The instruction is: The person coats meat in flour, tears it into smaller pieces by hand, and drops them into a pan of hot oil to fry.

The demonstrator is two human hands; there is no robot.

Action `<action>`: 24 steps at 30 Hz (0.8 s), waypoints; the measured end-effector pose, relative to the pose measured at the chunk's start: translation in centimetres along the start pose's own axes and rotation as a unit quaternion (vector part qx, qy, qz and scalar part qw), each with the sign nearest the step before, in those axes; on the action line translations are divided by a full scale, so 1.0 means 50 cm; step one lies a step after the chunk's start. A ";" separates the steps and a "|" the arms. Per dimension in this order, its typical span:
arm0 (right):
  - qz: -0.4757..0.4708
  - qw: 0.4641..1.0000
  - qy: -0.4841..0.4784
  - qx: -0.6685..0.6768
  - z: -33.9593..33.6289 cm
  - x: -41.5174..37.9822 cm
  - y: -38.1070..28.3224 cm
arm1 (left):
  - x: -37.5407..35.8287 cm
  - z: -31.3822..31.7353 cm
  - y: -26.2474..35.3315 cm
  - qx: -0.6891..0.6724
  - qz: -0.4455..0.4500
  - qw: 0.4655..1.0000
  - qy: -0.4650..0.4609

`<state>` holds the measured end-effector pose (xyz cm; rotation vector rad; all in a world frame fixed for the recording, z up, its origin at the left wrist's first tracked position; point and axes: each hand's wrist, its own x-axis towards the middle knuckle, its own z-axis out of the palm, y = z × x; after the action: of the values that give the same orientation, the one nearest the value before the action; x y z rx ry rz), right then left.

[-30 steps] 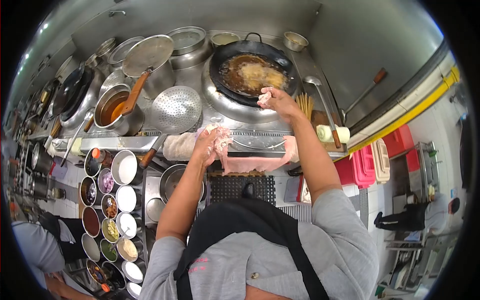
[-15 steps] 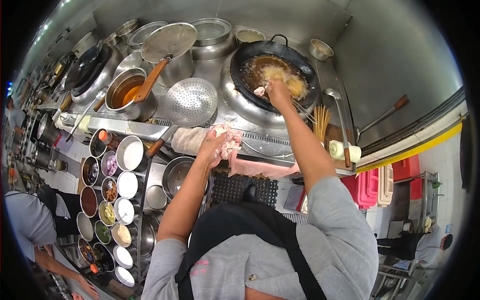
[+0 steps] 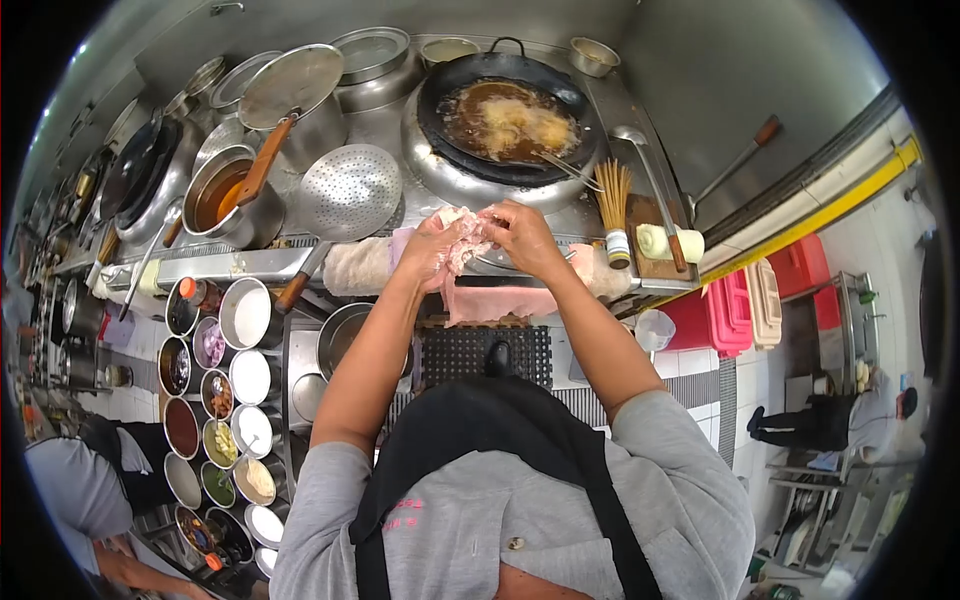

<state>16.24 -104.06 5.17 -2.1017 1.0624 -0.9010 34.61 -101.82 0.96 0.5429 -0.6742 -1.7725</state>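
Note:
My left hand (image 3: pixel 425 252) cups a clump of pale pink, floury raw meat pieces (image 3: pixel 461 243) in front of the stove edge. Against the clump's right side, my right hand (image 3: pixel 522 234) pinches at the meat with bent fingers. Just beyond both hands sits a black wok (image 3: pixel 437 118) of dark oil, where golden battered pieces (image 3: pixel 515 122) bubble. Metal tongs (image 3: pixel 572 170) lean over the wok's near right rim. A pink cloth (image 3: pixel 500 304) hangs at the stove's front edge below my hands.
Left of the wok lie a perforated strainer (image 3: pixel 350 190) and a pot of orange liquid (image 3: pixel 250 215). Bowls of ingredients (image 3: pixel 213 343) fill a rack at lower left. A bamboo brush (image 3: pixel 615 205) and ladle (image 3: pixel 655 180) are at right. Other people (image 3: pixel 75 490) stand at left and far right.
My right hand has come back from over the wok to the meat in my left hand. The view has shifted, and the piece seen by the right hand is now out of sight.

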 end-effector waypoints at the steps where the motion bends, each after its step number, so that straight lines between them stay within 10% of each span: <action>1: 0.022 0.999 0.032 0.024 -0.002 -0.007 0.000 | 0.000 0.005 0.000 0.007 0.002 1.000 -0.004; 7: 0.112 0.976 -0.005 0.185 -0.021 -0.011 -0.019 | -0.001 -0.007 0.006 -0.008 -0.029 0.999 -0.013; 14: -0.062 0.996 -0.050 -0.042 -0.012 -0.004 -0.051 | 0.008 0.008 0.018 0.105 -0.128 0.986 -0.005; 24: 0.132 0.912 -0.035 0.387 0.002 0.008 0.037 | 0.003 0.031 0.023 0.130 0.016 0.991 0.008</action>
<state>15.71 -105.27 3.83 -1.2850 0.7484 -0.9053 34.37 -101.96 2.86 0.7168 -0.9048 -1.6581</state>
